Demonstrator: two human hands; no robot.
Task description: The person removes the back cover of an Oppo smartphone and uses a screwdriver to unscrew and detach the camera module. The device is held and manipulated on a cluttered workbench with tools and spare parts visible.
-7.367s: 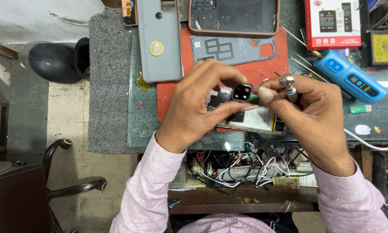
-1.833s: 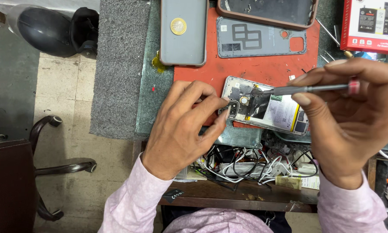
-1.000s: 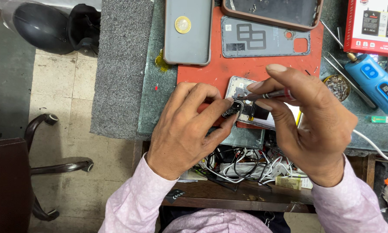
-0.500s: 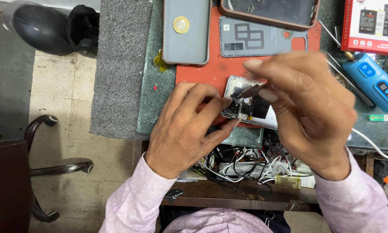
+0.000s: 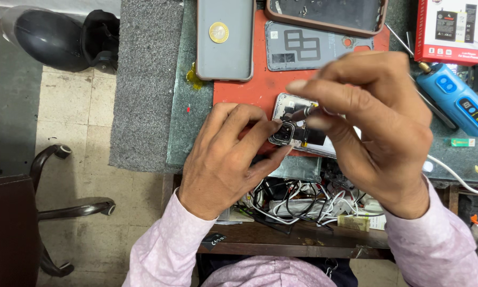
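Mid-frame: your left hand (image 5: 225,159) fingers pinch opened phone (image 5: 297,127)'s camera module; right hand (image 5: 374,125) pinches screwdriver (image 5: 304,112) at a screw; next needs steady tip seating

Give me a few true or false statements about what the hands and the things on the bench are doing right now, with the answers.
1. The left hand rests on the opened phone at its camera corner. True.
2. The right hand holds a thin tool pointed at the phone. True.
3. A coin lies on the blue device. False: the coin lies on the grey phone case; the blue device sits far right.
4. The opened phone lies on a green mat. False: it lies on the red mat.
5. The red box sits at the upper right. True.
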